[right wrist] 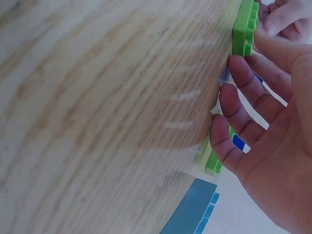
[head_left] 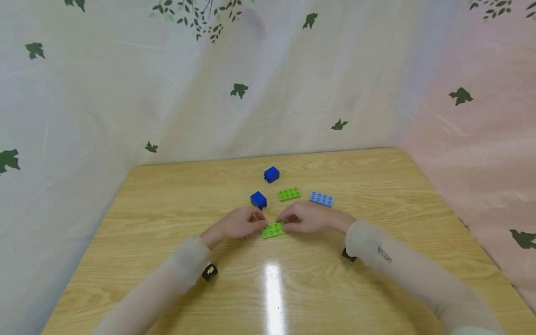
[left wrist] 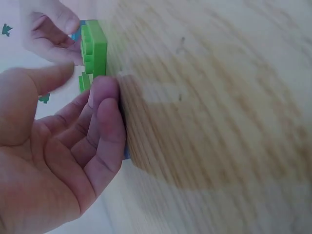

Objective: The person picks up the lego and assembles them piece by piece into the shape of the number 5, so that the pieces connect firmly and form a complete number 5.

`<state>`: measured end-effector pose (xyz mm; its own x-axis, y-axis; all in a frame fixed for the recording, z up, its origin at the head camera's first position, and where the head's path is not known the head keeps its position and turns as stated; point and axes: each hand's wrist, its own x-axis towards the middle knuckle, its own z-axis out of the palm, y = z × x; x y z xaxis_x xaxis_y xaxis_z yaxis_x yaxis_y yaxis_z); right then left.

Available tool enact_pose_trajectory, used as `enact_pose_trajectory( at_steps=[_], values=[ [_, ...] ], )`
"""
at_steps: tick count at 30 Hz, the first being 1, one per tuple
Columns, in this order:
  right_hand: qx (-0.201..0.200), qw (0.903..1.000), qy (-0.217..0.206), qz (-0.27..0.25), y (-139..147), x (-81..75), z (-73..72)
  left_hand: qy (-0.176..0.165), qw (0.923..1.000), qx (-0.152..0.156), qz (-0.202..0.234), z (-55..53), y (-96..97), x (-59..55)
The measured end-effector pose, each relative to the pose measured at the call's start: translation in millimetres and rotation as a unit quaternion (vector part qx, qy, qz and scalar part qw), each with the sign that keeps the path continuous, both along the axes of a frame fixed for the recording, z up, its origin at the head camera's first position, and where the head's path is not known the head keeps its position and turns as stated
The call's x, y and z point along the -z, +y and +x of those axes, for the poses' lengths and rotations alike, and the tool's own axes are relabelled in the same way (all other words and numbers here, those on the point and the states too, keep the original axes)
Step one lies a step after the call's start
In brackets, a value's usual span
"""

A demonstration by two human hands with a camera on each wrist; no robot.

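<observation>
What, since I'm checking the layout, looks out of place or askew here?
The near blue brick and far blue brick lie on their sides, studs facing sideways, unlike the near green plate, far green plate and light blue plate, all studs up. No damage shows.

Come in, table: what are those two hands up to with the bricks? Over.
Left hand and right hand at opposite ends of near green brick; grip unclear. Brick studs-up. Nearer dark blue brick just beyond left hand.

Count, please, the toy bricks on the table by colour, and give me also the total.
Green bricks: 2
Dark blue bricks: 2
Light blue brick: 1
Total: 5
</observation>
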<state>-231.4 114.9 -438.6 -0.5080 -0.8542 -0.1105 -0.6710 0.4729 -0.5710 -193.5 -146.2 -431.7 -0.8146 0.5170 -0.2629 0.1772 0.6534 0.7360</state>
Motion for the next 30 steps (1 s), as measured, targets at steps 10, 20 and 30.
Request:
enact_pose_trajectory(
  at_steps=[10, 20, 30],
  values=[
    [-0.006, 0.9998, -0.019, 0.006, -0.1, -0.6, -4.8, -0.031, 0.9992, 0.017, 0.018, -7.8, 2.2, 4.5],
    [0.045, 0.9986, -0.005, -0.028, -13.1, -10.2, -14.6, -0.087, 0.9951, -0.029, 0.038, -4.6, 5.8, 4.7],
    [0.043, 0.9917, -0.062, -0.104, -43.5, -10.8, -36.9, -0.176, 0.976, -0.084, 0.096, -7.0, 3.0, 13.2]
  ],
)
